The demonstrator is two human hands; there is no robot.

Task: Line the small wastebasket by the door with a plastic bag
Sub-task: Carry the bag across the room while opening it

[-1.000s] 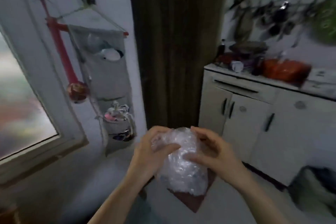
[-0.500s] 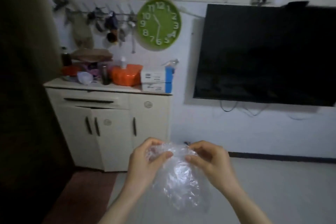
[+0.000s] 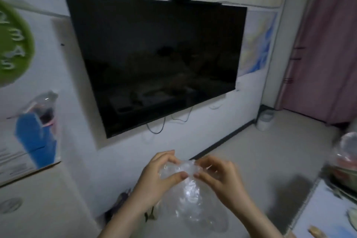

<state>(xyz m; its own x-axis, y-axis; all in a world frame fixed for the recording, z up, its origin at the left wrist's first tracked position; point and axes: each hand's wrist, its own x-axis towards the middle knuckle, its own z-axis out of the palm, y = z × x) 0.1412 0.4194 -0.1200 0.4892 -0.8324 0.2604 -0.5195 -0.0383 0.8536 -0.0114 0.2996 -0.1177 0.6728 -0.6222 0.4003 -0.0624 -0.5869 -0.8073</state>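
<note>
The left hand (image 3: 156, 178) and right hand (image 3: 219, 176) both pinch the top edge of a crumpled clear plastic bag (image 3: 190, 197), which hangs between them in front of the large black wall-mounted television (image 3: 154, 59). A small white wastebasket (image 3: 265, 120) stands on the floor in the far corner, beside the pink curtain (image 3: 326, 54).

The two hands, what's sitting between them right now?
In the head view, the crumpled top of the clear plastic bag sits between the left hand and right hand; both pinch it, the rest hanging below.

dim room, blurry w/ warped edges.
</note>
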